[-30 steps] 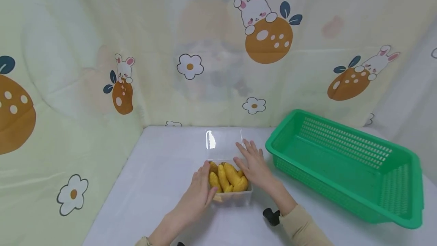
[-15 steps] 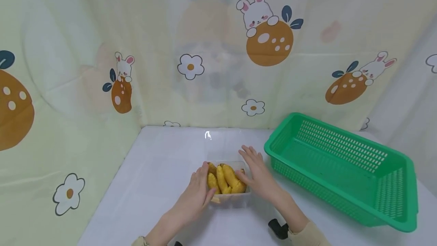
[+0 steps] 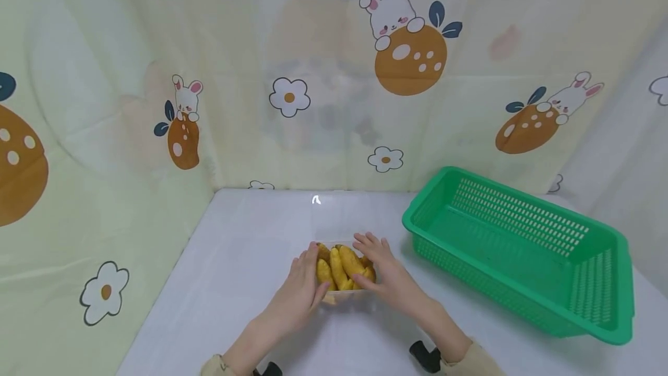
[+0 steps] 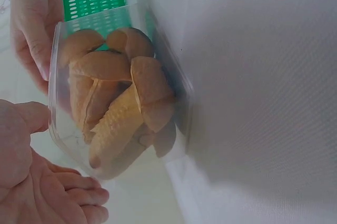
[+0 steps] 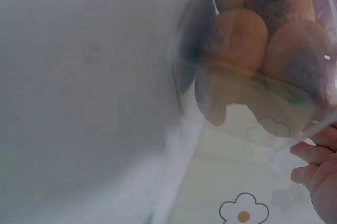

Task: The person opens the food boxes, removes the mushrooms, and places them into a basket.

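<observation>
A clear plastic box [image 3: 348, 293] of yellow, plump, elongated pieces [image 3: 339, 268] stands between my two hands in the head view. My left hand [image 3: 293, 295] lies along the box's left side, fingers nearly straight and thumb by the near rim. At the right side is my right hand [image 3: 388, 277], fingers spread and thumb over the rim by the pieces. The left wrist view shows the pieces [image 4: 118, 124] browner through the clear wall, one with a ridged surface. The right wrist view has rounded ends of the pieces [image 5: 234, 37] behind the wall, with fingertips [image 5: 303, 175] close by.
A large green perforated basket [image 3: 503, 260] sits to the right on the white tabletop [image 3: 250, 237]. Behind it hangs a cream cloth [image 3: 323, 132] printed with rabbits and flowers. Black wrist mounts [image 3: 425, 357] show under the forearms.
My right hand first drew its fingers back from the rim, then moved left against the box with its thumb over the edge. My left hand has kept its place. Less of the near wall shows now.
</observation>
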A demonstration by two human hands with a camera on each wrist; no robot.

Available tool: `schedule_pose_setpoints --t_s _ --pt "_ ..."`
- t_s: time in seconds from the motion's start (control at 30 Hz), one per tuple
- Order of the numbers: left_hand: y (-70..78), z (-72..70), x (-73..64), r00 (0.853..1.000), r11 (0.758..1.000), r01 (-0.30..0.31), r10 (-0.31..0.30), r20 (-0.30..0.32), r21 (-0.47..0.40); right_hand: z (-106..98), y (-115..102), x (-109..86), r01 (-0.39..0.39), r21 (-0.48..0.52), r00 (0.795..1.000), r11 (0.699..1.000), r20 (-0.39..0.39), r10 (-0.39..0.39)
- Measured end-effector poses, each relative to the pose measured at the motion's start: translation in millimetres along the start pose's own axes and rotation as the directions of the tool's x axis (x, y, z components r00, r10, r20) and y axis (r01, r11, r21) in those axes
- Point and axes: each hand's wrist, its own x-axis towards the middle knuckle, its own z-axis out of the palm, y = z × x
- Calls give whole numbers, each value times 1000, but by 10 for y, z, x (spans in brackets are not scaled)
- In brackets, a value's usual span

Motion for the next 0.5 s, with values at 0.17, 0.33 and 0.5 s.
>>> schedule_pose_setpoints --t_s 0.17,0.33,0.5 --pt "3 -2 4 1000 1000 -1 1 3 -1 75 12 -6 -16 -5 1000 1000 1 16" --pt "4 -2 -5 1000 1000 -5 5 9 9 112 2 2 -39 -27 999 999 -18 38" --pt "2 0 4 1000 1000 -6 6 5 14 134 -6 33 -77 -7 997 997 -25 76"
